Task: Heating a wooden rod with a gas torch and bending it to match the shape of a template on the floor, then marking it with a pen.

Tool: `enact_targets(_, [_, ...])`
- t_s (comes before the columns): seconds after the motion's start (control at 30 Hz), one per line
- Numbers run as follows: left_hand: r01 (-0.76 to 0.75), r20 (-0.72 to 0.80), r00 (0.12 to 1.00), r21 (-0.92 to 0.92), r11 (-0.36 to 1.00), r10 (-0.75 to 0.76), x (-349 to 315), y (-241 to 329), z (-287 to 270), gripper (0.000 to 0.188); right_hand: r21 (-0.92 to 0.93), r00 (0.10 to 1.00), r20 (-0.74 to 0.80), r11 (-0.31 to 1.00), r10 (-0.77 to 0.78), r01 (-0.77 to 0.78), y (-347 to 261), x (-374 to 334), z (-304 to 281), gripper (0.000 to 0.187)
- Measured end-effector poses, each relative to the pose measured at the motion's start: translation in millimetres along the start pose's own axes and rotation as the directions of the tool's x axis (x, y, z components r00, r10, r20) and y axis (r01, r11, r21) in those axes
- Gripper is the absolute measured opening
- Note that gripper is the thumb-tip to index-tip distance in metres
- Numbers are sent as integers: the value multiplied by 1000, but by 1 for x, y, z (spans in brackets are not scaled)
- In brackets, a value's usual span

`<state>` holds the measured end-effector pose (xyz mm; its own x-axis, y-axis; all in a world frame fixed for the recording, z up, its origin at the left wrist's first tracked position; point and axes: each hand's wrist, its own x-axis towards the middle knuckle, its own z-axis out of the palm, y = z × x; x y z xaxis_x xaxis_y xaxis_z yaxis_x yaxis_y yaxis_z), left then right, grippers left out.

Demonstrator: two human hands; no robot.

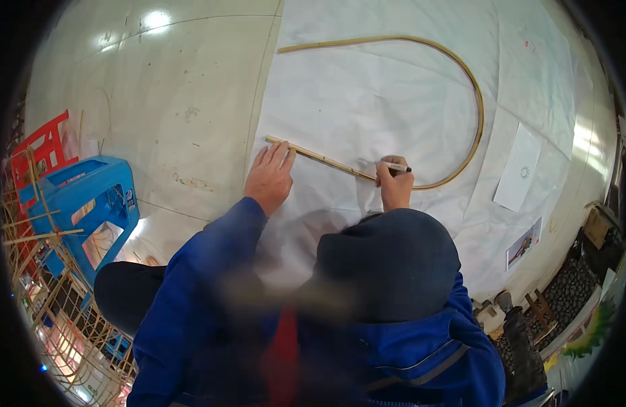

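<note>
One slender bamboo strip (480, 108), curved into a smooth U, lies on creased white sheeting (367, 102). The left grip (270, 178), spread, rests near one end; the right grip (395, 187) pinches one slim marker pen (396, 166) beside that leg. Two flat rectangles, one drawing (515, 173) and one photograph (523, 245), lie rightward.

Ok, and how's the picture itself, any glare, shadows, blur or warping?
In the head view, bright glare spots the pale floor at upper left; soft shadow falls on the white sheet near the left hand; a red patch at lower middle is blurred; floor lines bow toward the dark fisheye rim; the curved strip looks fairly sharp.
</note>
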<state>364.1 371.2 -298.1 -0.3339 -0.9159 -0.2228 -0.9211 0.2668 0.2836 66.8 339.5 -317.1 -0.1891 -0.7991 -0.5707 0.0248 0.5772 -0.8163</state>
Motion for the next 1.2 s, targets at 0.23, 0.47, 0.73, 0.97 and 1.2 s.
enact_targets(0.23, [19, -36, 999, -52, 998, -21, 6, 7, 1, 52, 64, 997, 33, 995, 71, -73, 22, -8, -16, 12])
enact_targets(0.47, [44, 25, 999, -40, 998, -43, 6, 8, 7, 54, -80, 991, 128, 997, 33, -23, 30, -8, -14, 15])
enact_targets(0.73, [59, 11, 998, -48, 997, -58, 8, 10, 5, 53, -114, 991, 135, 993, -1, 17, 27, -8, -12, 15])
enact_targets(0.97, [59, 14, 998, -61, 996, -58, 8, 10, 2, 54, -150, 990, 141, 989, 14, 7, 30, -6, -16, 17])
enact_targets(1.2, [57, 8, 998, -80, 995, -57, 8, 11, 3, 53, -31, 985, 165, 998, 59, -54, -3, -6, 11, 20])
